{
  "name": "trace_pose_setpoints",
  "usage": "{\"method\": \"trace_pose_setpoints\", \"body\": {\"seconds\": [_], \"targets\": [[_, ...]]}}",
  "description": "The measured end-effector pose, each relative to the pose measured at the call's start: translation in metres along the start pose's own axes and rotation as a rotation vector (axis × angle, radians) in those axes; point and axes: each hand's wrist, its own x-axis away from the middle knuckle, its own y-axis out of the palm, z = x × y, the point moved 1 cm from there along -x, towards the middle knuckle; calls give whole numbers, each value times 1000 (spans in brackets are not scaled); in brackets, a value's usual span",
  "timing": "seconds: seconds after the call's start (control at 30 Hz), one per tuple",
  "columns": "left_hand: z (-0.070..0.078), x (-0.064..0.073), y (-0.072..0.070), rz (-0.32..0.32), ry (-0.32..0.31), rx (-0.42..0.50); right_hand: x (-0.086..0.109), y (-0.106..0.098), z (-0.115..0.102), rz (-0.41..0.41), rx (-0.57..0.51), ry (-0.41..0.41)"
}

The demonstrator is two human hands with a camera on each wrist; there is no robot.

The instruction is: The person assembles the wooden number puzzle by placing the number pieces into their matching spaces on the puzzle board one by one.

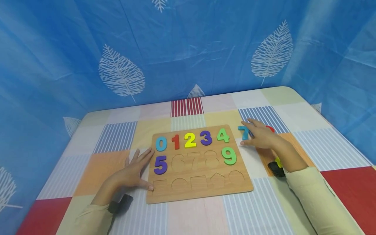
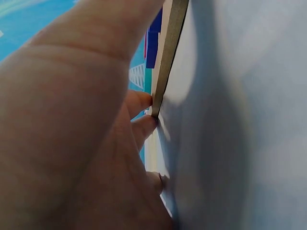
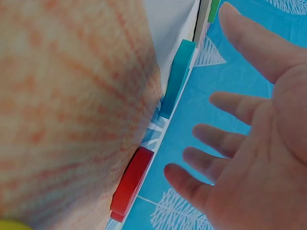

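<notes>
My left hand [image 1: 133, 173] rests at the left edge of a wooden number board [image 1: 199, 195], its spread fingers and thumb touching the rim. Over the table to the right of the board, my right hand [image 1: 261, 135] reaches above a blue number 7 [image 1: 244, 134] with its fingers extended. In the right wrist view the blue piece [image 3: 178, 79] and a red piece [image 3: 133, 179] lie on the cloth, apart from the fingers. The red piece [image 1: 270, 129] is mostly hidden behind the hand in the head view.
Set in the board are a blue 0 [image 1: 161, 143], purple 5 [image 1: 160, 164], green 9 [image 1: 228, 155] and several other numbers. Bare recesses show 6, 7, 8 and several shapes. Something yellow [image 1: 278, 162] shows beside the right wrist. A patchwork cloth [image 1: 194, 215] covers the table; a blue curtain [image 1: 188, 49] hangs behind.
</notes>
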Motion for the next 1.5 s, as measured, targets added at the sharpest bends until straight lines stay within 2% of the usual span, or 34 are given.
{"method": "trace_pose_setpoints", "body": {"seconds": [0.2, 0.33, 0.57, 0.73, 0.97, 1.17, 1.33, 1.5], "targets": [[0, -1, 1, 0, -12, 3, 1, 2, 0, -54, -5, 22], [-1, -1, 1, -2, -19, -7, 3, 4, 0, -62, 7, 30], [1, -1, 1, -10, -20, -7, 7, 5, -3, -14, 17, -11], [1, -2, 2, -10, -29, -14, 8, 6, -4, 25, 79, -23], [1, -1, 2, 2, -26, -16, 6, 7, -13, 18, 103, 17], [-1, -1, 2, -9, -40, -22, 6, 8, -17, 38, 73, -6], [-1, 0, 2, -6, -41, -23, 6, 8, -18, 57, 100, -35], [-1, 1, 3, -4, -15, -22, 5, 8, -15, 133, 160, -70]]}}
